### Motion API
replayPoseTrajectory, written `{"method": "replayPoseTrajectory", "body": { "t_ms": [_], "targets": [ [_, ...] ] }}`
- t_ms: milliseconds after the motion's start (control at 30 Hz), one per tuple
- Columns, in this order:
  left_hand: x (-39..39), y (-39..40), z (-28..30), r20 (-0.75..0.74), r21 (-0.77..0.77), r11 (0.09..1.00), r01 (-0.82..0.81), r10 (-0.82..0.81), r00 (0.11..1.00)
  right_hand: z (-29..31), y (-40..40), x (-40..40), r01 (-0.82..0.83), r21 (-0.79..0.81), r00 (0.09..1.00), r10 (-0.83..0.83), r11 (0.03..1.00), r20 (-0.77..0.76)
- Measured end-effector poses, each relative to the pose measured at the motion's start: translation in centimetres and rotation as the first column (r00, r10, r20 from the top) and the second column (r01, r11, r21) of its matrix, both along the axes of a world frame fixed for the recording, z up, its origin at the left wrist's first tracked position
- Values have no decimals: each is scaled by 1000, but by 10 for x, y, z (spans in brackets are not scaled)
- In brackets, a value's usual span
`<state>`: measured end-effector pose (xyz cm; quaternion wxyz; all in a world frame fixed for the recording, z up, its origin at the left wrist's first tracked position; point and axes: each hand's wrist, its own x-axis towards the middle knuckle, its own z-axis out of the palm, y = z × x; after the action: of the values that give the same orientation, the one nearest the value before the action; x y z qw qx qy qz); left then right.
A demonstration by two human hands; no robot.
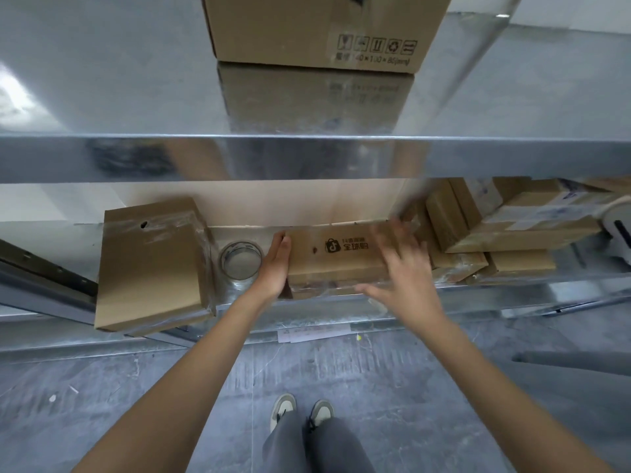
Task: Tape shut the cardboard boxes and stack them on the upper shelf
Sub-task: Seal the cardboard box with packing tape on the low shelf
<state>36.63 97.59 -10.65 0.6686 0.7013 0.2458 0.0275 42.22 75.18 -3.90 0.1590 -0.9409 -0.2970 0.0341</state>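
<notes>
Box lay on the lower shelf; my left hand pressed its nine-o'clock end, fingers straight, right hand blurred, fingers spread.

1 box sitting on upper shelf, 2 boxes lying on lower shelf plus approx 5 more piled at right, 1 tape roll, 2 hands showing, 2 shoes

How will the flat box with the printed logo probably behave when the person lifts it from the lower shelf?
The logo box looks like thin corrugated cardboard, so it is probably light and fairly stiff. It is long and flat, so it is unlikely to tip or roll. Clear tape along its front edge may feel slippery; the left hand and right hand at both ends should steady it.
</notes>
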Motion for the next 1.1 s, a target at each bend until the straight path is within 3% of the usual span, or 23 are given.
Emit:
{"method": "replayPoseTrajectory", "body": {
  "t_ms": [67,133,233,333,400,467,533,600,633,700,767,867,1100],
  "targets": [
    [4,4,6,-46,-37,999,-8,6,999,4,-13,28,189,146,952,-144,971,-270],
    [8,2,13,-63,-100,995,-15,8,998,-1,-14,38,284,280,861,-115,917,-495],
    [6,-1,21,-36,-240,968,-77,70,997,-9,-11,41,376,320,853,-189,870,-487],
    [-4,-3,23,-46,-196,980,-36,27,999,-13,-2,44,457,248,825,-304,854,-476],
    [-9,-4,15,-77,-61,998,5,-9,997,-19,6,43,475,145,790,-348,868,-504],
    [-12,-3,5,-108,51,999,18,-12,994,-23,15,40,431,54,806,-357,901,-473],
    [-11,-5,1,-108,63,998,8,-1,994,-25,24,36,340,-48,906,-341,939,-251],
    [-8,-7,3,-73,24,999,-24,26,997,-21,39,27,155,-88,988,-156,984,-3],
    [-5,-7,4,-62,3,999,-47,47,997,-19,50,22,8,-57,999,-6,998,33],
    [-3,-7,4,-47,-16,998,-66,65,997,-18,72,10,-272,-65,962,272,960,-11],
    [-5,-6,2,-32,-43,997,-64,62,998,-24,85,2,-400,-160,916,387,902,-109],
    [-7,-7,-2,-44,-62,995,-76,73,996,-34,89,-3,-391,-258,920,366,883,-142],
    [-5,-10,-4,-52,-25,990,-142,140,989,-40,63,-38,-441,-262,898,423,858,-125]
  ]
}}
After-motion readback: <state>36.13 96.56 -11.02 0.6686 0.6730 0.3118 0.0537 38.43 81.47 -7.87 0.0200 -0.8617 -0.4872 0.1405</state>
